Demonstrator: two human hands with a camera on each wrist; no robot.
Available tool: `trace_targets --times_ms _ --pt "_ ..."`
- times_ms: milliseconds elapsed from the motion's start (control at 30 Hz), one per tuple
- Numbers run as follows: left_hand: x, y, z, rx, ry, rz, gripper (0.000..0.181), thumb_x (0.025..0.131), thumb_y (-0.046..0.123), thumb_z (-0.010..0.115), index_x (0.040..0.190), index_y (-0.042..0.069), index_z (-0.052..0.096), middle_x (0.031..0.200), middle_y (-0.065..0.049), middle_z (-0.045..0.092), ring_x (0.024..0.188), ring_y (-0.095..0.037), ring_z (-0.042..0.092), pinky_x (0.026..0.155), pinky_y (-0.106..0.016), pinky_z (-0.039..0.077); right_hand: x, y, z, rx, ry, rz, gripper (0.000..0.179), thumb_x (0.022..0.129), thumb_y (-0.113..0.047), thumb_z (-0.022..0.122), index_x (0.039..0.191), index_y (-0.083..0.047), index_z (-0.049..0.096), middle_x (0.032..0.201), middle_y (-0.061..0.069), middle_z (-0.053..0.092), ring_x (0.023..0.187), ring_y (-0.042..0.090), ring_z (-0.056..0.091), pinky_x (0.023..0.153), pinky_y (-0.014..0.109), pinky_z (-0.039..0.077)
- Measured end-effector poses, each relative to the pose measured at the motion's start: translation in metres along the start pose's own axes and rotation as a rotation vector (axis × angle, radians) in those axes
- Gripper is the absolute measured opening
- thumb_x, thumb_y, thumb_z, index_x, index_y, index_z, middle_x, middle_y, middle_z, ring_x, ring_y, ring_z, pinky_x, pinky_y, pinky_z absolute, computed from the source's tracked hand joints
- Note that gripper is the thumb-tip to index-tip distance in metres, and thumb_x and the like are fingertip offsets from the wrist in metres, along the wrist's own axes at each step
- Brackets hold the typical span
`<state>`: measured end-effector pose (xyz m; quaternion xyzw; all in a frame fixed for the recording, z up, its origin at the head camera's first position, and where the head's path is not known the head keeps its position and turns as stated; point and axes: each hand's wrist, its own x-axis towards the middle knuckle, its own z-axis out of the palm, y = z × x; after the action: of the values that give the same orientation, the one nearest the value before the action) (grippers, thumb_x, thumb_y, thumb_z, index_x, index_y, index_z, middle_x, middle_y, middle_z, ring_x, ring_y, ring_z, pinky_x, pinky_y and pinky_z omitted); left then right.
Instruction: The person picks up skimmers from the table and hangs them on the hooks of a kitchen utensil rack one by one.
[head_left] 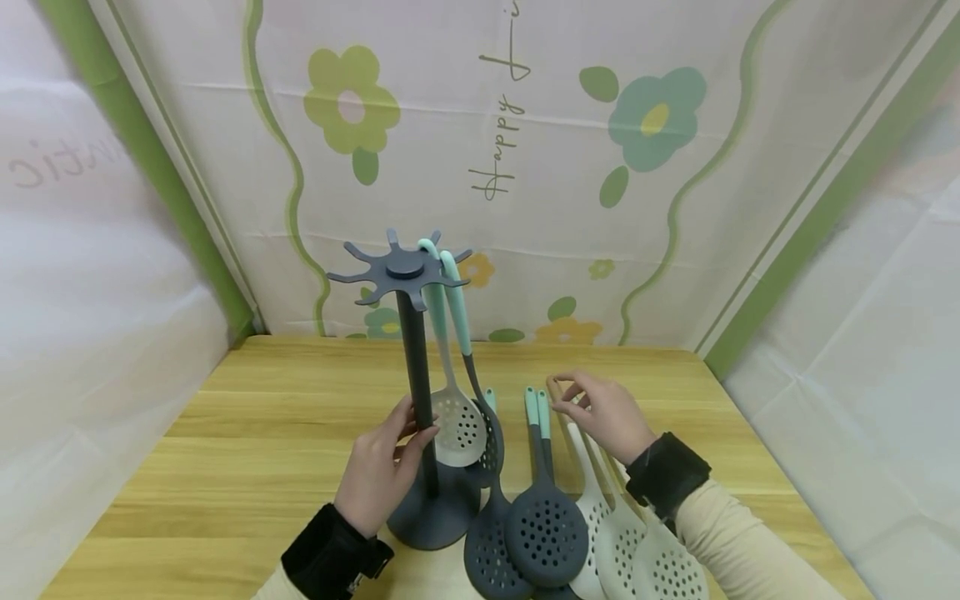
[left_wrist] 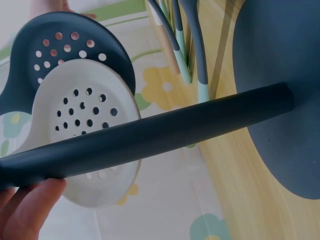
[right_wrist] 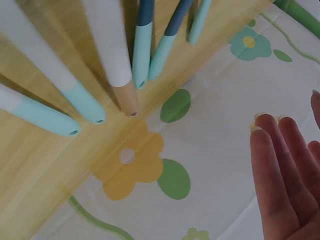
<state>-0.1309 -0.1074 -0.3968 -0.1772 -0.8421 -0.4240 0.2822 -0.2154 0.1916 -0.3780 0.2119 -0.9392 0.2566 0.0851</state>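
My left hand (head_left: 382, 471) grips the post of a dark utensil stand (head_left: 414, 350) with a round base and a ring of hooks on top. From its hooks hang a white skimmer (head_left: 456, 454) and a dark skimmer (head_left: 493, 454), both with mint handles. In the left wrist view the post (left_wrist: 165, 130) crosses in front of the white skimmer (left_wrist: 82, 95). My right hand (head_left: 600, 412) is over the handle ends of the utensils on the table, near a wood-tipped handle (right_wrist: 125, 97). Its fingers (right_wrist: 272, 175) are extended and hold nothing.
Several utensils lie side by side, including a dark skimmer (head_left: 546, 533), a dark slotted utensil (head_left: 491, 550) and a white perforated utensil (head_left: 667, 571). They lie on a wooden table (head_left: 277, 417). A flowered cloth (head_left: 525, 225) hangs behind, with more cloth at both sides.
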Motion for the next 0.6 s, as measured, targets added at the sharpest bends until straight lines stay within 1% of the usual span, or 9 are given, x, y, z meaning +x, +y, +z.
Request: trace_targets --times_ms 300,400,600 --pt "-0.001 0.0 0.0 -0.005 0.004 0.006 0.041 0.089 0.0 0.07 0.127 0.0 0.056 0.1 -0.013 0.074 0.091 -0.028 0.075 0.068 -0.025 0.062 -0.004 0.015 0.003 -0.039 -0.025 0.042 0.039 0.092 -0.024 0.071 0.126 -0.006 0.062 0.094 0.007 0.073 0.075 0.015 0.067 0.063 0.031 0.055" --pt "-0.001 0.0 0.0 -0.008 0.004 0.01 0.041 0.089 0.0 0.07 0.127 0.0 0.056 0.1 -0.013 0.074 0.091 -0.028 0.075 0.068 -0.025 0.062 -0.005 0.019 0.003 -0.04 -0.046 0.072 0.04 0.091 -0.024 0.072 0.126 -0.006 0.062 0.095 0.006 0.073 0.074 0.015 0.067 0.063 0.031 0.055" --pt "-0.001 -0.001 0.0 -0.003 0.004 0.014 0.04 0.089 0.0 0.071 0.126 0.0 0.056 0.1 -0.012 0.074 0.091 -0.027 0.075 0.067 -0.024 0.061 -0.007 0.029 0.005 -0.081 -0.078 0.099 0.039 0.09 -0.023 0.073 0.123 -0.005 0.063 0.092 0.004 0.072 0.072 0.013 0.064 0.061 0.03 0.053"
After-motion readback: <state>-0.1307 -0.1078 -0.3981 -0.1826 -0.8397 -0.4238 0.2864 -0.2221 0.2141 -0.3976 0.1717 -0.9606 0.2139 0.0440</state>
